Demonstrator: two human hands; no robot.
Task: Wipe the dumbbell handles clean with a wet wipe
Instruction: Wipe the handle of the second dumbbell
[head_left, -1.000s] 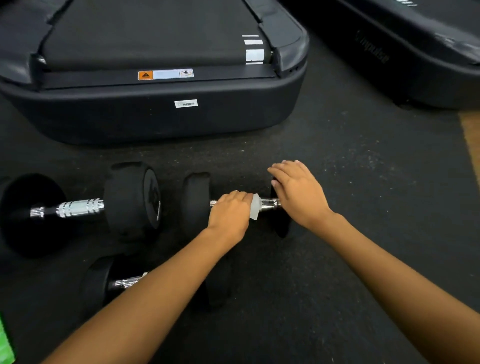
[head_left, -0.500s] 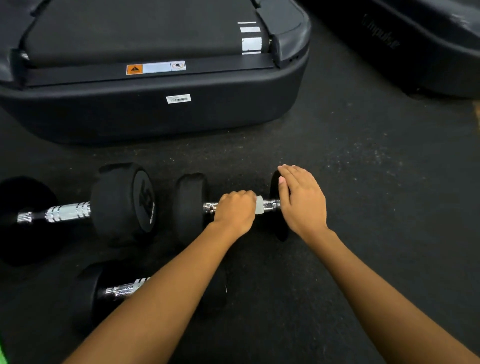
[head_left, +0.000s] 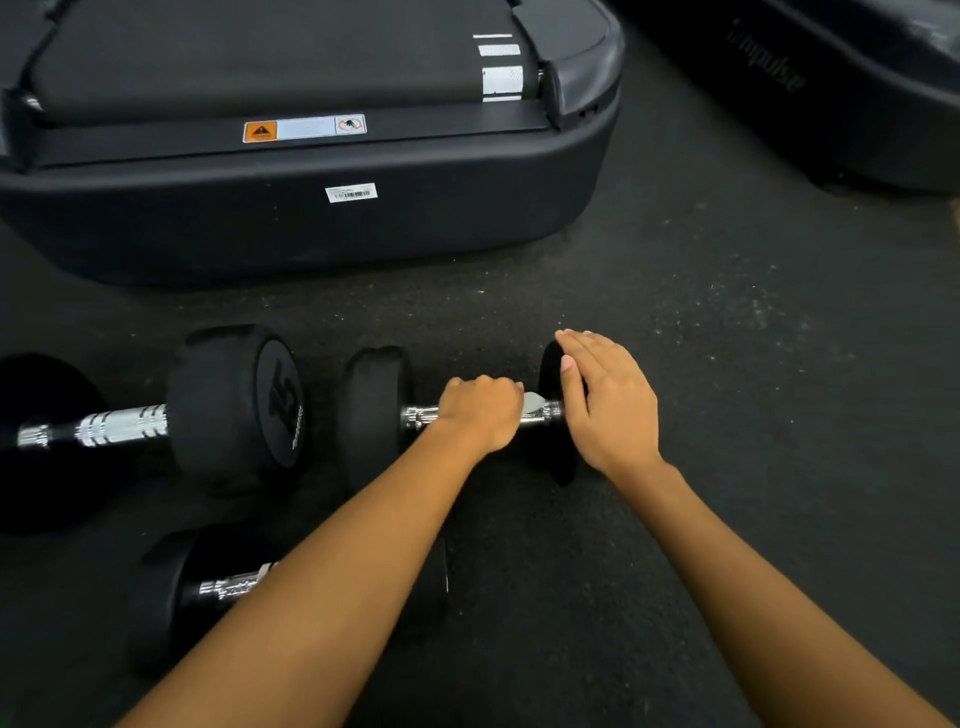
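A black dumbbell (head_left: 373, 410) with a chrome handle lies on the dark floor in the middle. My left hand (head_left: 480, 410) is closed around its handle with a white wet wipe (head_left: 532, 401) wrapped in the grip; a corner of the wipe sticks out on the right. My right hand (head_left: 608, 400) rests flat, fingers together, on the dumbbell's right head, mostly hiding it. A second, larger dumbbell (head_left: 234, 410) marked 15 lies to the left. A third dumbbell (head_left: 228, 590) lies nearer me, partly under my left forearm.
The rear end of a black treadmill (head_left: 311, 208) stands just beyond the dumbbells. Another dark machine base (head_left: 831, 104) sits at the upper right. Bare rubber floor (head_left: 753, 364) stretches to the right.
My left hand has slid slightly right along the handle, so less wipe shows. My right hand has flattened onto the right head. The view has shifted a little.
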